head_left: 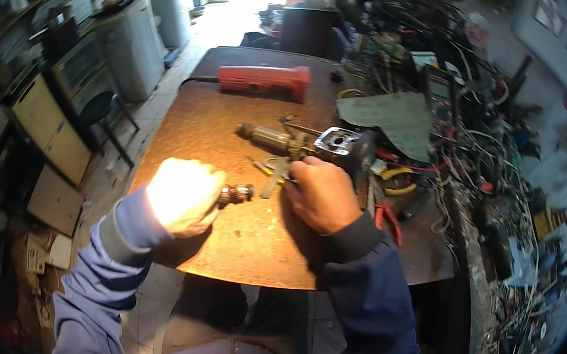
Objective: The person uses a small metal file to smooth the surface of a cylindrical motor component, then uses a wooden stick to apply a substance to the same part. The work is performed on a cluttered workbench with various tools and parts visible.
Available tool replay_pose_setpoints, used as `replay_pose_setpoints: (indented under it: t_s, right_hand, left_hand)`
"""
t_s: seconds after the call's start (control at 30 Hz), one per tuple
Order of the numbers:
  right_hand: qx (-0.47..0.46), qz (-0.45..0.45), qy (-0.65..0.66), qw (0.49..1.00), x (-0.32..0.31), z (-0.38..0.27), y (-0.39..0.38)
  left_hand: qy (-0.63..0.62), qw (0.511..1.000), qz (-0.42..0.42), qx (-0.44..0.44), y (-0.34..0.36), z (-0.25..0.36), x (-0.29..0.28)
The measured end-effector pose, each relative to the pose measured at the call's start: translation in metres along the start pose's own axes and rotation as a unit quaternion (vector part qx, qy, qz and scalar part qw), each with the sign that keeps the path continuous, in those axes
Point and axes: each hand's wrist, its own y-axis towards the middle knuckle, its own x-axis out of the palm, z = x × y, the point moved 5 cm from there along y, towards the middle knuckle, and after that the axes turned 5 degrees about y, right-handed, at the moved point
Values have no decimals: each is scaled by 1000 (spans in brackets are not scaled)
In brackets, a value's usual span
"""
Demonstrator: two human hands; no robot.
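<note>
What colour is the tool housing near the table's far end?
Red; the tool housing shows best in the head view.

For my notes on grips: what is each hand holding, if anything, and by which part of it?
The left hand holds a metal part by its left end. Whether the right hand grips anything cannot be told.

on the table [234,253], the casing [260,81] lies behind the armature [269,137]; pliers [395,224] lie right of the right hand [324,197]
</note>
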Motion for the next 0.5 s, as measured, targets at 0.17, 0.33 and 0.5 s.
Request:
replay_pose_setpoints:
  t_s: [0.17,0.33,0.5]
  right_hand:
    - [-40,33,-6,999,15,-4,-1]
    - [-31,40,-15,999,8,-5,-5]
    - [-9,37,-28,999,10,-4,-3]
  left_hand:
    - [114,986,67,-99,2,19,5]
    - [-12,998,-9,-66,6,-1,6]
    - [85,996,29,-16,7,7,1]
